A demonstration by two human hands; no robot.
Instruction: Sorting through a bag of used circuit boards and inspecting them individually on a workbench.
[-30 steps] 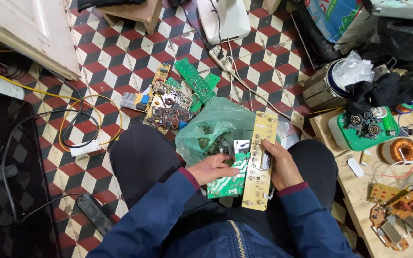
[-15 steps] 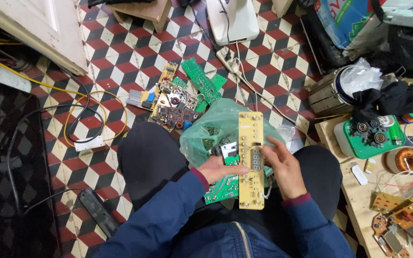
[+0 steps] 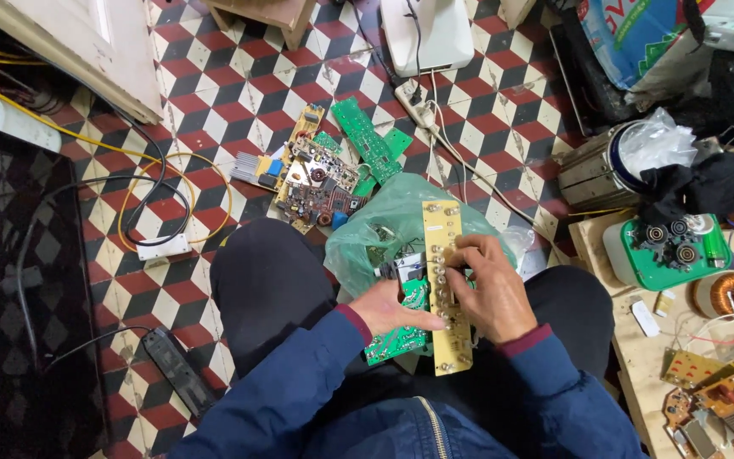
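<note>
I sit with my knees apart over a tiled floor. A long tan circuit board (image 3: 444, 255) with a row of small round parts stands upright in my lap. My right hand (image 3: 488, 289) grips its right edge, fingers curled over the middle. My left hand (image 3: 399, 309) holds it from the left, also resting on a green circuit board (image 3: 401, 338) underneath. Just beyond my hands lies a green plastic bag (image 3: 384, 223) with more parts inside.
Several loose circuit boards (image 3: 326, 174) lie on the floor ahead. A white power strip (image 3: 410, 93) and cables run behind them. A black adapter (image 3: 178, 367) lies at left. Low wooden boards at right carry a copper coil (image 3: 731, 294), a green device (image 3: 671, 248) and more boards.
The view has shifted. My right hand has slid up from the tan board's lower edge to its middle, and the board stands closer to my body.
</note>
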